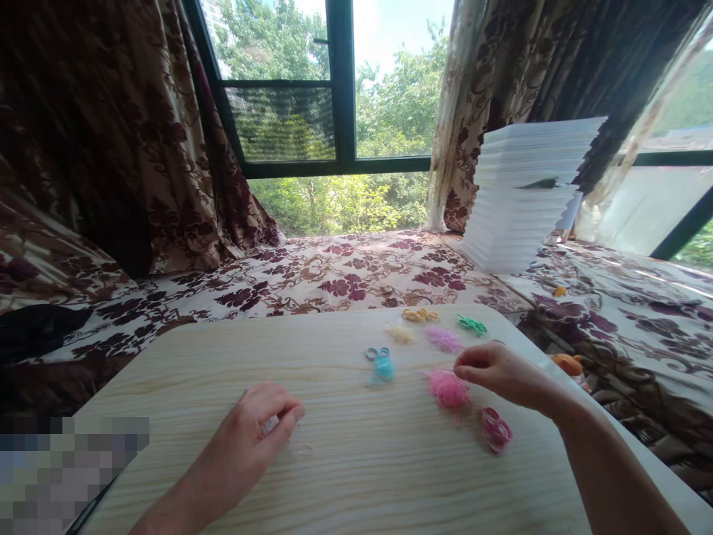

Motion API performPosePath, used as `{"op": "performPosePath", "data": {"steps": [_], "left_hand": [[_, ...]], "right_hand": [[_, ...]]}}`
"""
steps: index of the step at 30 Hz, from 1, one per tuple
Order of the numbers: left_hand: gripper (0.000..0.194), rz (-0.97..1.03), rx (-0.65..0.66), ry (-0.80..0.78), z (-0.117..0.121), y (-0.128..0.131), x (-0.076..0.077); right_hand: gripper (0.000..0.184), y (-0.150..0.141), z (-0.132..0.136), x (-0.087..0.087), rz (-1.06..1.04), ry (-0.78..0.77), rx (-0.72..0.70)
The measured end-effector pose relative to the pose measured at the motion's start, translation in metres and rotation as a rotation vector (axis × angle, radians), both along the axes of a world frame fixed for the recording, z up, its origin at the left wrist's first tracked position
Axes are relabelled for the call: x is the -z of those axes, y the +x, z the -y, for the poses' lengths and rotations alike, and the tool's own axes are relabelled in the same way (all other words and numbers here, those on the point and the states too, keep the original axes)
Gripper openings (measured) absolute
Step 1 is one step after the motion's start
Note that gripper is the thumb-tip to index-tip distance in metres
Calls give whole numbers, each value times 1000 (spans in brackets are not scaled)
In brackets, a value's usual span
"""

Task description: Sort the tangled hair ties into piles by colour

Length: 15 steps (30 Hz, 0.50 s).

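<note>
My left hand (261, 423) is closed above the left-middle of the wooden tabletop (223, 371). A small whitish, see-through bit shows between its fingers, too unclear to name. My right hand (495, 371) is pinched at the upper right edge of a pile of thin pink bands (448, 388); whether anything sits between its fingertips is hidden. Just below lies a bundle of magenta hair ties (495, 429). Beyond are a lilac pile of thin bands (444, 339), green ties (472, 325), yellow ties (420, 316), a cream pile (402, 334), and a light-blue pile (382, 368) with grey-blue rings (377, 353).
A tall stack of white paper (523, 200) stands on the flowered cloth (345, 275) behind the table. An orange and white toy (569, 365) lies past the table's right edge. Patterned curtains (183, 148) hang beside the window (342, 89).
</note>
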<state>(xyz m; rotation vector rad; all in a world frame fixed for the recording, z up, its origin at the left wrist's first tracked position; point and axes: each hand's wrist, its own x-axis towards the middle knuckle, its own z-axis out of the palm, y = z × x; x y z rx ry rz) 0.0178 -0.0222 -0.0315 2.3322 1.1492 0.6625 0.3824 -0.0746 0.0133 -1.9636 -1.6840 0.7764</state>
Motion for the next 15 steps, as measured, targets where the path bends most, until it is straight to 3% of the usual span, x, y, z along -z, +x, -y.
{"op": "performPosePath", "data": {"steps": [6,15], "left_hand": [[31,-39,-3,33,0,1,-2],[30,-37,9,45,-1,-1,3]], "right_hand": [[33,-6,-1,-1,-3,-1,4],[27,-7,-3,5,4,28,21]]}}
